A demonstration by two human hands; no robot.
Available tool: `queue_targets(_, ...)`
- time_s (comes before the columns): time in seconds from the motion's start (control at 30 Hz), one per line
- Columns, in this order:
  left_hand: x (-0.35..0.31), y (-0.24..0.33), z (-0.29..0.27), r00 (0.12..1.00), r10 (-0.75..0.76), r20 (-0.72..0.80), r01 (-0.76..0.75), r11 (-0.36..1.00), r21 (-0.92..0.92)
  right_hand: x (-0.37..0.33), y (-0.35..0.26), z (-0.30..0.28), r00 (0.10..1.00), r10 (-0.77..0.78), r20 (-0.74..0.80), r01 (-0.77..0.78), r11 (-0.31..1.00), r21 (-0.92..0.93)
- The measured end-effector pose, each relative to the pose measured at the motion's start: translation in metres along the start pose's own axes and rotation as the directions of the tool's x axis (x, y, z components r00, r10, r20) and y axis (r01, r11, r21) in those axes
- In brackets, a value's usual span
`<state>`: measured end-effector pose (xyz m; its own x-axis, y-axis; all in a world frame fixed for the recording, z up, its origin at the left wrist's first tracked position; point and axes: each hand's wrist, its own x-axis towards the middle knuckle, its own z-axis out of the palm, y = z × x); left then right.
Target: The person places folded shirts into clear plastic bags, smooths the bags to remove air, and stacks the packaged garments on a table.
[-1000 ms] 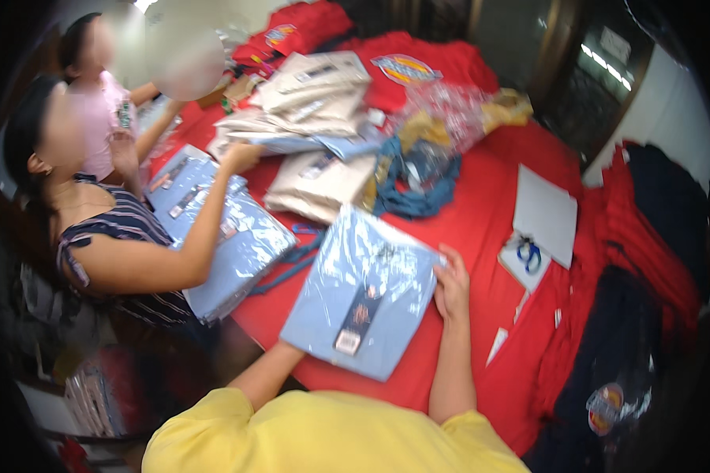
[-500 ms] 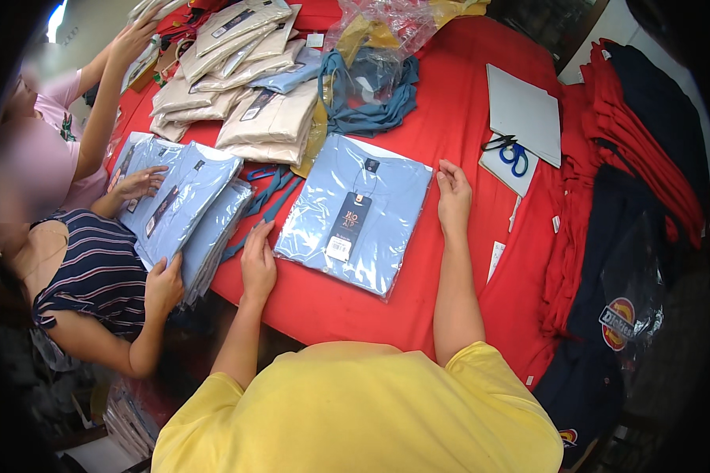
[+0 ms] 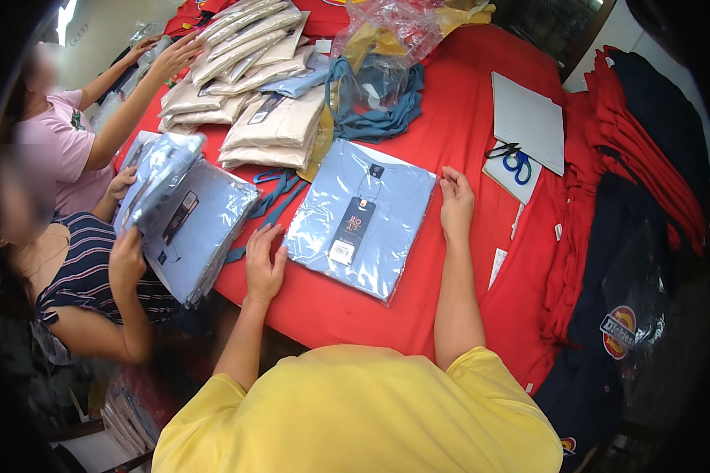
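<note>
A folded light-blue shirt (image 3: 386, 229) in a clear plastic bag lies flat on the red-covered table in front of me. On its chest is a dark hang tag (image 3: 353, 229) with a white label at the bottom. My left hand (image 3: 265, 264) is beside the bag's lower left edge, thumb apart from the fingers, nothing in it. Off the right edge, my right hand (image 3: 456, 206) stays a little apart from the bag, its fingers loosely bent and holding nothing.
At left, a person in a striped top handles a pile of bagged blue shirts (image 3: 213, 213). Behind stand bagged cream garments (image 3: 280, 118) and blue-grey fabric strips (image 3: 379, 110). Scissors (image 3: 517, 167) lie on white cards (image 3: 528, 118) at right, near red garments (image 3: 576, 205) and navy garments (image 3: 584, 315).
The person at left has lifted a bagged blue shirt's edge off the pile. A second person's arms have shifted near the cream stack. My hands and my shirt have barely moved.
</note>
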<state>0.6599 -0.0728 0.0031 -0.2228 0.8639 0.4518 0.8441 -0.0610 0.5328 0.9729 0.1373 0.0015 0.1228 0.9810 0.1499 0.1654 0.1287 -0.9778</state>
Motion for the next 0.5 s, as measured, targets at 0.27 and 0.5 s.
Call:
queue_targets(0.27, 0.0023, 0.0092, -0.0034, 0.993, 0.081, 0.082, -0.087, 0.994, 0.071, 0.0022, 0.0058, 0.0006, 0.999, -0.037, 0.009, 0.037, 0.999, 0.006)
queue_targets(0.5, 0.0001, 0.0049, -0.0015, 0.996, 0.065, 0.059, -0.066, 0.997, 0.03, 0.003, 0.0049, 0.0074, 0.998, -0.066, 0.011, 0.066, 0.998, -0.001)
